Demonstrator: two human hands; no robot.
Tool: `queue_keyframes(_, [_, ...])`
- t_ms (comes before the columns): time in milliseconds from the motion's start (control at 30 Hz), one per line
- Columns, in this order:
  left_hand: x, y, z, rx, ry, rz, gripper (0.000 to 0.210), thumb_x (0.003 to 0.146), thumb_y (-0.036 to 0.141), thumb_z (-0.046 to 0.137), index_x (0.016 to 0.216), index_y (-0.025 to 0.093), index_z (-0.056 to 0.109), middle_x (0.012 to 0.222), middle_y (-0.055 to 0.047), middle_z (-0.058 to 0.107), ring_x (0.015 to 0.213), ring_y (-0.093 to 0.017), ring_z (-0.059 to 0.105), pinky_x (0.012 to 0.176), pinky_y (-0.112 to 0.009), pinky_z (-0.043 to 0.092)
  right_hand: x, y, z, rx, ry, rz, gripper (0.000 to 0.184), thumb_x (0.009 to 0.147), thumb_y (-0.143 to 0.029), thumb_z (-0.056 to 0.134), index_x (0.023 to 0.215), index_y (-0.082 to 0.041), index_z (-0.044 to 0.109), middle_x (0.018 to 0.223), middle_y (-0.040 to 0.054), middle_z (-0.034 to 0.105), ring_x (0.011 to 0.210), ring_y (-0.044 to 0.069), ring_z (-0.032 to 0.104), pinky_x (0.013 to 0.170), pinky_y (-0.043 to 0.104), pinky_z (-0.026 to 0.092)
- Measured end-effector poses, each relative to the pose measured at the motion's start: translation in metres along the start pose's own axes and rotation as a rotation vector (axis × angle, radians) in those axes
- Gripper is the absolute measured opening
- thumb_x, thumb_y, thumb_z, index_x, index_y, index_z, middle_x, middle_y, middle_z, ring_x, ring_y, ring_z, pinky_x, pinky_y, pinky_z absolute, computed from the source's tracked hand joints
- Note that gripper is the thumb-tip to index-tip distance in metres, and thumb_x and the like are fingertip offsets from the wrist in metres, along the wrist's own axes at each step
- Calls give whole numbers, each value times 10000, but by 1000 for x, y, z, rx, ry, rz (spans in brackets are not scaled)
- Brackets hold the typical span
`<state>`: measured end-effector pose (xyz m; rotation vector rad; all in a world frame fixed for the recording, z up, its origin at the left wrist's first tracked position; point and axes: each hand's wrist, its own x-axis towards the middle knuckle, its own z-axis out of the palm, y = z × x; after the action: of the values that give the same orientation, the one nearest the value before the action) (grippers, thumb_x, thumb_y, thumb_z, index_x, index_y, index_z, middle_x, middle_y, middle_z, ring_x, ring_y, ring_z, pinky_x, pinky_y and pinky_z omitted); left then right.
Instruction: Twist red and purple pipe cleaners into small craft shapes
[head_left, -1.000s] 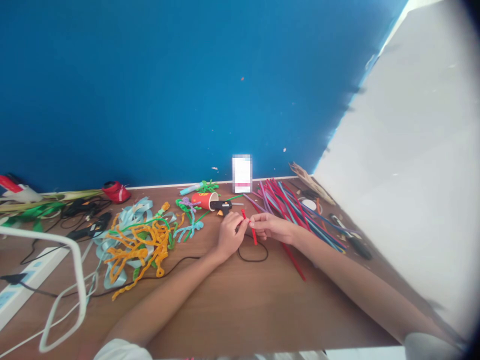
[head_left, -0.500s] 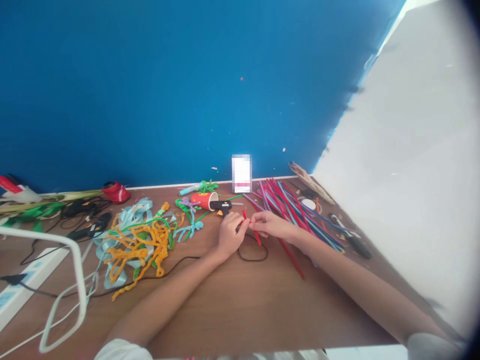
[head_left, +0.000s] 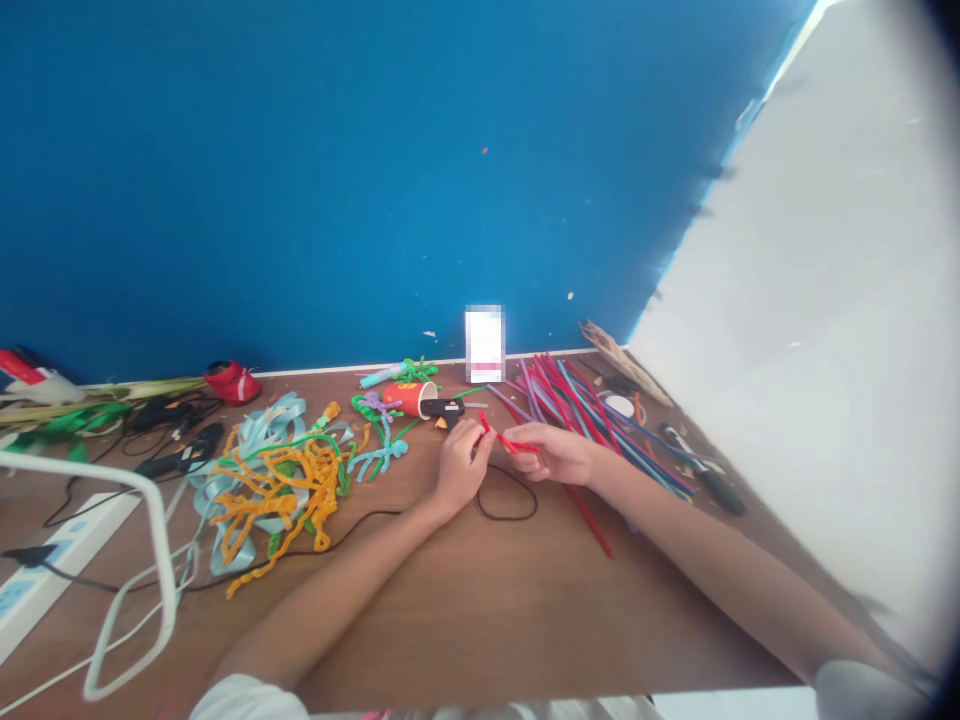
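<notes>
Pinching between my two hands, just above the table [head_left: 480, 620]: one red fuzzy stem [head_left: 524, 447], short and bent, its upper end standing up by my left fingertips. Left hand [head_left: 460, 462]: fingers curled in, thumb and fingertips closed on the stem. Right hand [head_left: 553, 455]: thumb and forefinger nipped together on the same stem, the other fingers loosely folded. Just beyond my left hand: one black glue gun [head_left: 441, 408], a pale stick reaching out to its right; whether my knuckles touch it, I cannot tell. Beside the gun: one red paper cup [head_left: 405, 400], on its side, mouth to the right. Left of these: one purple fuzzy figure [head_left: 385, 404] and one light blue fuzzy figure [head_left: 384, 453]; farther left, a heap of orange fuzzy pieces [head_left: 281, 505] over pale blue ribbon [head_left: 274, 428]. Beyond my right hand: a sheaf of long stems [head_left: 581, 405], red, purple and blue, fanned out towards me. Below my hands: one loop of black cable [head_left: 507, 519], flat on the wood
</notes>
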<state>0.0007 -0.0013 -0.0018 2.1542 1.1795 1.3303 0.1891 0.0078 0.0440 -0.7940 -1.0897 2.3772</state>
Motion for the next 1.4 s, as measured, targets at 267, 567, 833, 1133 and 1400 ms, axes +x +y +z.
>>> queue_keyframes(267, [0,3,-2,-109,-31,-8,236,985,254,421,949,178,642,1008,-77,683,1008,-189,591,939,-330,415,2,0,2,-124,162,-30,221,795,-315,600,664,-174,493,532,-38,466,464,74,392,416,188,228])
queue_keyframes(567, [0,-4,3,-375,-27,-282,316,995,355,367,1189,184,548,930,-54,678,812,-159,609,809,-296,465,4,-1,3,-323,527,-272,166,726,-315,683,759,-169,610,537,-52,508,459,60,423,437,193,266])
queue_keyframes(833, [4,-6,2,-627,-140,-315,345,963,407,451,1183,156,536,864,-51,649,731,-127,569,734,-260,449,6,3,1,-434,618,-492,119,725,-252,670,813,-186,625,643,-38,593,571,85,519,510,202,347])
queue_keyframes(1133, [6,-12,7,-669,-245,-361,306,920,403,527,1079,145,572,831,-22,615,671,-99,559,675,-243,454,10,9,1,-444,651,-387,171,778,-334,640,863,-194,589,623,-26,618,455,78,514,404,181,309])
queue_keyframes(1400, [8,-14,9,-717,-291,-352,323,900,424,561,1033,131,594,812,-30,624,670,-106,558,674,-257,460,15,15,4,-469,594,-413,178,846,-371,551,872,-195,535,574,-39,603,401,76,511,377,178,277])
